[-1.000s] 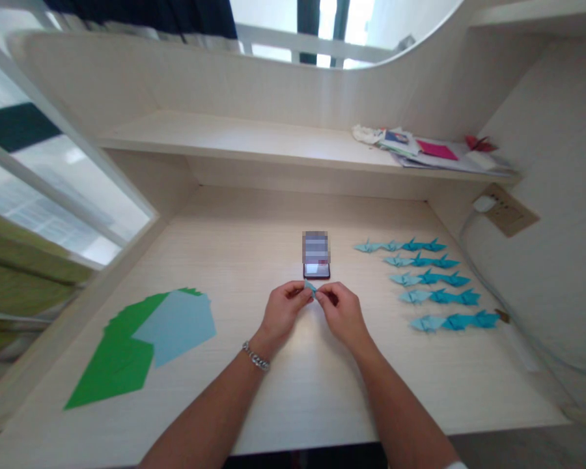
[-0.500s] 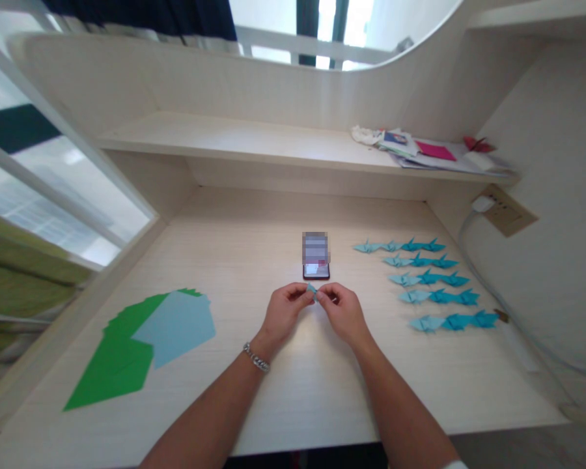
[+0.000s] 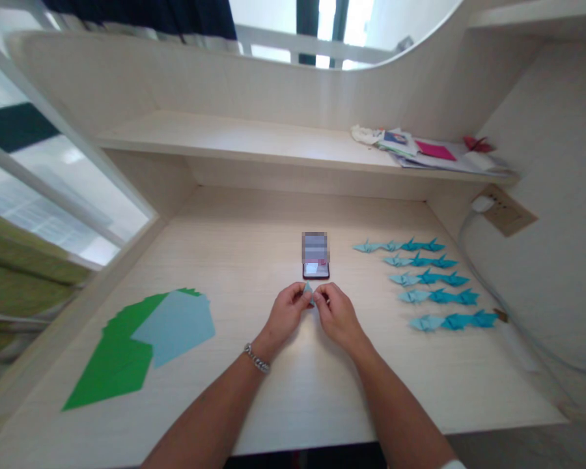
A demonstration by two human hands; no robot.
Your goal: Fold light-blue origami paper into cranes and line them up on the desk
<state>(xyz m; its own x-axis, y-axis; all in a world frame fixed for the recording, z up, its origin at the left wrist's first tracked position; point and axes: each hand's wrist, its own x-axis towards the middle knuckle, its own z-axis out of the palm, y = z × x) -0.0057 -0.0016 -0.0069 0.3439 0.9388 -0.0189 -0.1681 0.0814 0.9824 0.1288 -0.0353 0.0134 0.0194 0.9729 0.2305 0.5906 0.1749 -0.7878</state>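
Observation:
A small piece of folded light-blue paper (image 3: 308,287) is held up in the middle of the desk, just in front of the phone. My left hand (image 3: 289,309) pinches it between thumb and fingers. From the other side my right hand (image 3: 338,314) is closed, its thumb and fingertips at the paper's right edge. The fingers cover most of the fold. Beyond both hands the phone (image 3: 316,269) lies flat, its screen lit and partly blurred out. To the right sit several rows of blue folded paper cranes (image 3: 453,278), lighter at the left end of each row.
Green paper sheets (image 3: 110,371) lie fanned out at the left, with light-blue sheets (image 3: 180,329) on top. A shelf (image 3: 254,140) crosses the back, bearing papers and a pink card (image 3: 435,150). A white cable (image 3: 493,290) runs down from the wall socket (image 3: 508,212).
The folded paper has been turned, so its point now faces up and more light blue shows near my left fingers. Both hands have shifted only slightly.

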